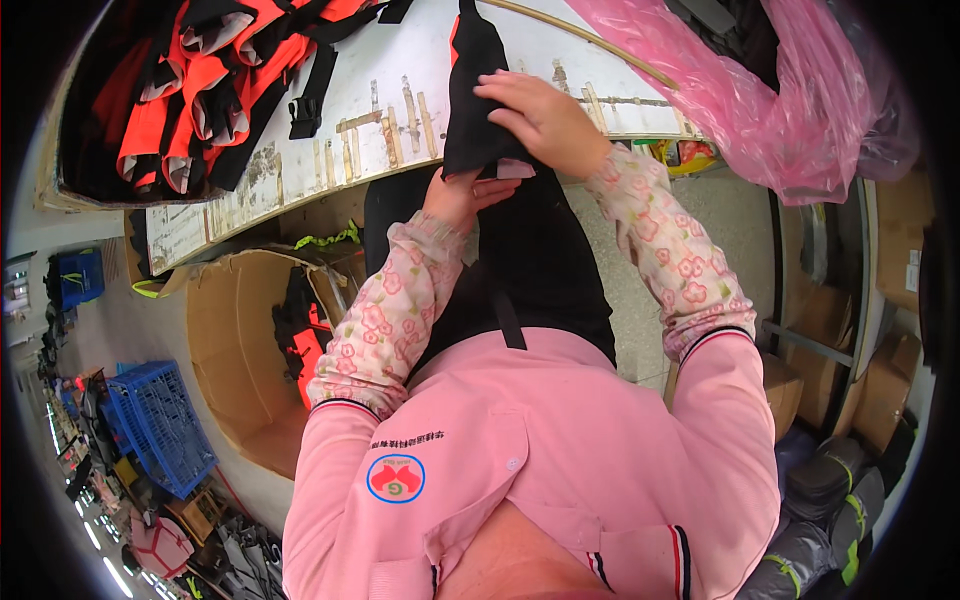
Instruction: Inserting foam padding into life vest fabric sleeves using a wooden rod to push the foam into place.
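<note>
A black fabric piece (474,95) with an orange edge lies lengthwise over the table's near edge, its wider end toward me. My right hand (548,122) rests on its right side from above, fingers stretched out and thumb apart. At the near end, my left hand (462,198) holds the hem from below; part of its fingers is hidden under the cloth. A small pale pink patch (516,169) shows at that hem, between the two hands. A black strap (507,315) hangs down over my lap.
Orange-and-black strapped pieces (205,100) are heaped at the table's left, beside a black buckle (304,116). Pink plastic sheeting (730,85) covers the right side, near a thin wooden rod (590,38). Below stand an open cardboard box (235,360) and a blue crate (162,425).
</note>
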Demonstrator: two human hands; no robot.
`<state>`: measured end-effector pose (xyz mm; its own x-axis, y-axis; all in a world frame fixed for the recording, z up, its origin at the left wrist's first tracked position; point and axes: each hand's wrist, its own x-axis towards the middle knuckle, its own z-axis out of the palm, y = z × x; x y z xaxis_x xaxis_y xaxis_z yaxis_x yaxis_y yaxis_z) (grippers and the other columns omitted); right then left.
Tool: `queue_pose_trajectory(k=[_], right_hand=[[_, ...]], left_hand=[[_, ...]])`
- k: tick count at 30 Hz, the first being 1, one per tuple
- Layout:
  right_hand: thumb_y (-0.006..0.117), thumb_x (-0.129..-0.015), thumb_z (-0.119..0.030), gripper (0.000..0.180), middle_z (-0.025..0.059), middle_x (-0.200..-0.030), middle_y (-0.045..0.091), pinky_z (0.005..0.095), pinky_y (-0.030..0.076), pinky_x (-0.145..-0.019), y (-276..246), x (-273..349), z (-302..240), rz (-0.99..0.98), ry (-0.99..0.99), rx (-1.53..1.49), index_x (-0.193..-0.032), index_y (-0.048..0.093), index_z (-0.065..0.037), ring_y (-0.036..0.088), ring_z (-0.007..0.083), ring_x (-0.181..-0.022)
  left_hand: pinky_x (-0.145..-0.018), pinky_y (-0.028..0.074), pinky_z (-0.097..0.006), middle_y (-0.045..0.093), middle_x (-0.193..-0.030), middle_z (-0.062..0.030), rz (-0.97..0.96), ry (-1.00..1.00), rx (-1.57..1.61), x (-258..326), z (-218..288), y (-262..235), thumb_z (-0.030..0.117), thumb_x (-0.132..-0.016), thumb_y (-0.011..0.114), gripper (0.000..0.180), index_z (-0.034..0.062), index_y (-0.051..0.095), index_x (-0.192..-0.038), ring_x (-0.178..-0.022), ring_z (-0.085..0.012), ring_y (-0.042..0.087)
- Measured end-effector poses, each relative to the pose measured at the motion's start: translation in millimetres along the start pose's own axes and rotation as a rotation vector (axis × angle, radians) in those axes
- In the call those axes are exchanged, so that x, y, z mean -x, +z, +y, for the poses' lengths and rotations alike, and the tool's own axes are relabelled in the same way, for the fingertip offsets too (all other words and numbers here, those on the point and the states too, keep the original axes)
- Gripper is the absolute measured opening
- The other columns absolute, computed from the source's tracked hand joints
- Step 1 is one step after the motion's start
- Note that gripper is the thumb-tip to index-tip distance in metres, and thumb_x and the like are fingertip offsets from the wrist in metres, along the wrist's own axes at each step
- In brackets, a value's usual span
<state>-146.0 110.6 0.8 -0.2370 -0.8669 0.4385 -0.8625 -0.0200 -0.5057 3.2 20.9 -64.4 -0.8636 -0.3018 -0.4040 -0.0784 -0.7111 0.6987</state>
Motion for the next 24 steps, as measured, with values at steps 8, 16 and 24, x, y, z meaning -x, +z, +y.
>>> queue_pose_trajectory(k=[8, 16, 24], right_hand=[[0.053, -0.086, -0.034, 0.054, 0.014, -0.136, 0.039, 0.0372, 0.03, -0.104, 38.5, -16.3, -3.2, -0.296, -0.087, 0.318, -0.128, 0.04, -0.001, 0.033, 0.0297, -0.128], [0.047, -0.087, -0.043, 0.067, 0.0148, -0.144, 0.024, 0.0396, 0.016, -0.11, 51.6, -12.3, 4.9, -0.454, -0.134, 0.317, -0.136, 0.028, -0.002, 0.017, 0.0281, -0.135], [0.055, -0.085, -0.027, 0.05, 0.0158, -0.135, 0.039, 0.0355, 0.029, -0.103, 31.2, -25.0, 26.5, -0.28, -0.069, -0.106, -0.129, 0.042, -0.006, 0.035, 0.0273, -0.126]], left_hand=[[-0.086, 0.048, -0.049, 0.056, -0.111, -0.0184, 0.021, 0.027, 0.012, 0.7, -0.5, 1.4, 0.011, -0.089, 0.047, 0.033, 0.0017, 0.043, -0.121, -0.097, -0.0365, 0.059], [-0.087, 0.048, -0.044, 0.058, -0.107, -0.0191, 0.051, 0.017, -0.042, -1.3, -9.3, -4.0, 0.002, -0.088, 0.037, 0.031, -0.0066, 0.048, -0.115, -0.096, -0.0327, 0.06], [-0.084, 0.05, -0.042, 0.059, -0.105, -0.0198, 0.018, 0.035, -0.018, -1.3, -4.7, -6.9, 0.01, -0.091, 0.042, 0.028, -0.003, 0.049, -0.115, -0.094, -0.0326, 0.062]])
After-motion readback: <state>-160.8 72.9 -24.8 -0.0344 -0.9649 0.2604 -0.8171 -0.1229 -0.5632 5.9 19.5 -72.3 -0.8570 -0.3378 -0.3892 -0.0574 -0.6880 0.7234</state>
